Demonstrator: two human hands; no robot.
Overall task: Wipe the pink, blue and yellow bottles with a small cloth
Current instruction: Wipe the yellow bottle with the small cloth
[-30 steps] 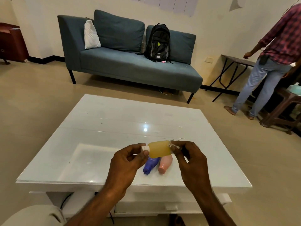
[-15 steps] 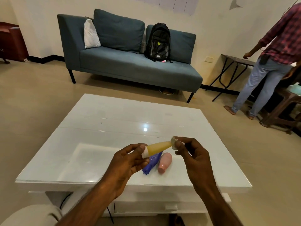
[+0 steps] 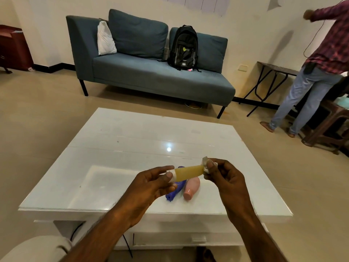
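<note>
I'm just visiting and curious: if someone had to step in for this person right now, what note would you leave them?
Left hand: pinches the white cap end of the yellow bottle, held level above the table.
Right hand: pinches the small cloth against the bottle's far end.
Blue bottle and pink bottle: lying side by side on the table, under the hands.
Done: yellow bottle is mid-wipe; whether blue and pink are already wiped cannot be told.
Left: finish yellow, set it down, wipe any bottle not yet cleaned.

Yellow bottle (image 3: 188, 173) held horizontal, cloth (image 3: 206, 164) at base; blue bottle (image 3: 174, 191), pink bottle (image 3: 191, 188) lying on table.
</note>
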